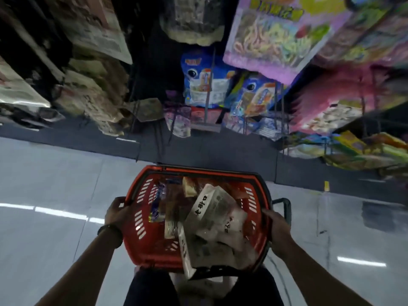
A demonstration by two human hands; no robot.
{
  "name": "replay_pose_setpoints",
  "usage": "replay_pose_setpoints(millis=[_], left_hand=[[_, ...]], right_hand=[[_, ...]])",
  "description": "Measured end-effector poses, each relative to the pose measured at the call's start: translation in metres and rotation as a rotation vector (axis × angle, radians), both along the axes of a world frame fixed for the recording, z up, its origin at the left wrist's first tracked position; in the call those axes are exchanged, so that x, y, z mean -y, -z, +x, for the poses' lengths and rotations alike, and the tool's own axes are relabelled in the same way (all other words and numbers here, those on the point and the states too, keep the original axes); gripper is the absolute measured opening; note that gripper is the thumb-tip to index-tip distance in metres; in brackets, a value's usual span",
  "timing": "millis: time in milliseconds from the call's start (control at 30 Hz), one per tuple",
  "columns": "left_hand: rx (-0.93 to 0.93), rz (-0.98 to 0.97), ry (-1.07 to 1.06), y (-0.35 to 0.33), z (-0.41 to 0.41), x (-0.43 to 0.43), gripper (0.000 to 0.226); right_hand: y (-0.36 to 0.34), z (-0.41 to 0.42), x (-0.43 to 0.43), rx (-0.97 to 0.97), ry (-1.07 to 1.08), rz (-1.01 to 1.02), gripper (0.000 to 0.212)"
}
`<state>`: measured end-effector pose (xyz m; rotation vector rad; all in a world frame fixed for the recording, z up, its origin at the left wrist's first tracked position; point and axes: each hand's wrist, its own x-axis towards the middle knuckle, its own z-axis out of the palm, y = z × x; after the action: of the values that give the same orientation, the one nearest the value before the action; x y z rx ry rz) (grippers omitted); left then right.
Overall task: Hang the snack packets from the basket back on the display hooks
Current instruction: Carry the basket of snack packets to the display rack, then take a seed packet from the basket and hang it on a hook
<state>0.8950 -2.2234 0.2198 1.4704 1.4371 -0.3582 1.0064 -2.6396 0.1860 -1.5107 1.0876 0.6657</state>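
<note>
A red plastic basket is held low in front of me, above the floor. My left hand grips its left rim, and my right hand grips its right rim. Inside lie several snack packets: white and grey ones with black lettering piled at the right, a blue packet at the left, an orange one at the back. Ahead, the display rack carries hanging packets on metal hooks, among them blue packets in the middle.
Beige and white packets hang at the left, pink and purple ones at the upper right, yellow-green ones at the lower right. A dark base strip runs under the rack. The glossy grey floor spreads around the basket.
</note>
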Motion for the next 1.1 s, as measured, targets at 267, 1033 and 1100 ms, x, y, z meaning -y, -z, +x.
replay_pose_setpoints(millis=[267, 1033, 1100], left_hand=[[-0.01, -0.03, 0.092, 0.175, 0.034, 0.02, 0.041], [0.219, 0.265, 0.912, 0.241, -0.002, 0.12, 0.044], [0.243, 0.228, 0.98, 0.232, 0.001, 0.145, 0.04]], right_hand=[[0.152, -0.002, 0.046, -0.084, -0.075, -0.035, 0.04], [0.198, -0.071, 0.019, 0.405, -0.756, -0.418, 0.026], [0.194, -0.076, 0.007, 0.36, -0.8, -0.309, 0.028]])
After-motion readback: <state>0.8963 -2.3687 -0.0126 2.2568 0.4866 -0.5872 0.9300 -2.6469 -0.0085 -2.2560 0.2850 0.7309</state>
